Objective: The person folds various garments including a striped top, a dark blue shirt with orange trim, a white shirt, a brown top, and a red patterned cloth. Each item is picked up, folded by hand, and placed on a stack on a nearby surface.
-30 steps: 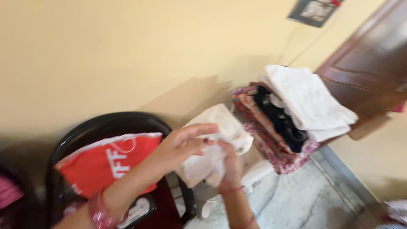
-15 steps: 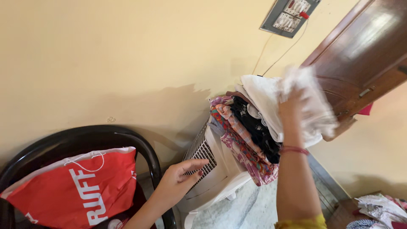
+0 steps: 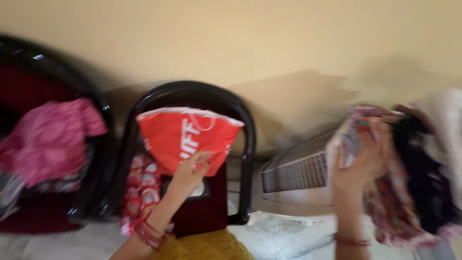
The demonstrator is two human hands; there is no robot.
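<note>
My left hand [image 3: 189, 169] reaches up to a red bag with white print [image 3: 185, 132] that leans on the back of a black chair [image 3: 243, 125]. Its fingertips touch the bag's lower edge, fingers spread. My right hand [image 3: 358, 166] is raised at the right, pressed against the edge of a blurred stack of folded clothes [image 3: 418, 183], where a multicoloured patterned cloth [image 3: 365, 120] lies on top. The blur hides whether it grips the cloth. Both wrists wear bangles.
A second dark chair at the left carries a pink cloth [image 3: 48, 139]. A floral cloth [image 3: 142, 188] hangs off the black chair's seat. A white appliance with a grille [image 3: 298, 168] stands between the chair and the stack, against a yellow wall. The floor is pale stone.
The view has swung left. My left hand has moved from the white appliance's grille to the red bag. My right hand has come down from the white cloth on top to the stack's side.
</note>
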